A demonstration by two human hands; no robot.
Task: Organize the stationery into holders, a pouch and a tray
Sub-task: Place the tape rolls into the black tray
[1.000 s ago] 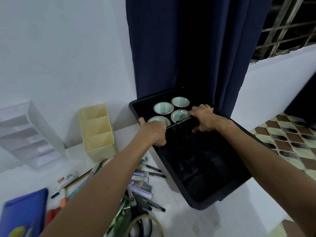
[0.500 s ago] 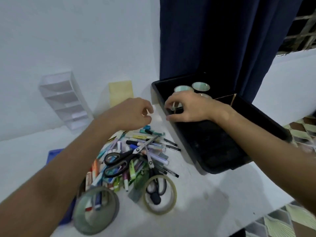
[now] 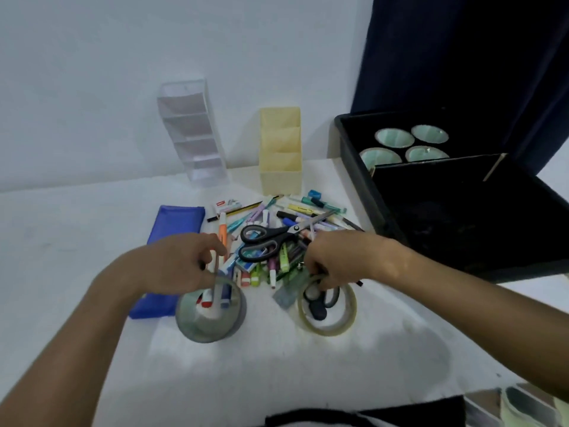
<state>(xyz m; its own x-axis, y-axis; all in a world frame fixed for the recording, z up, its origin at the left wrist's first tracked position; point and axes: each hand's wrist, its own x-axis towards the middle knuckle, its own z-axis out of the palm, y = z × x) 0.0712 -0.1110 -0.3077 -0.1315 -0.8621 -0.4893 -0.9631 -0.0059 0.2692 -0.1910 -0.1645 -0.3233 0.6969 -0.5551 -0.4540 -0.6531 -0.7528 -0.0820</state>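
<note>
1. The left hand [image 3: 181, 263] was over the near left part of the pile, its fingers curled round a few thin pens or markers [image 3: 215, 282] whose lower ends stood inside a wide grey roll of tape [image 3: 211, 315] lying flat on the white table [image 3: 77, 241].
2. The right hand [image 3: 335, 260] reached into the near right side of the pile, fingers bent down at the edge of a clear, yellowish roll of tape [image 3: 328, 306]; what it gripped, if anything, could not be told.
3. Inside that clear roll lay the black handles of a small pair of scissors [image 3: 320, 302].
4. A larger pair of black-and-grey-handled scissors [image 3: 271, 238] rested on top of the jumbled heap of coloured pens, markers and highlighters [image 3: 277, 217] between the two hands.
5. A flat blue fabric pouch [image 3: 172, 226] lay on the table left of the heap, partly under the left forearm.
6. Behind the heap stood a pale yellow plastic holder with three stepped compartments [image 3: 280, 149] and, to its left, a clear plastic stepped holder [image 3: 194, 131], both near the white wall.
7. A black rectangular tray [image 3: 354, 155] sat at the right, against a dark blue curtain [image 3: 462, 57]; its far section held four pale green-cored tape rolls [image 3: 394, 138], separated by a divider from a dark near section.
</note>
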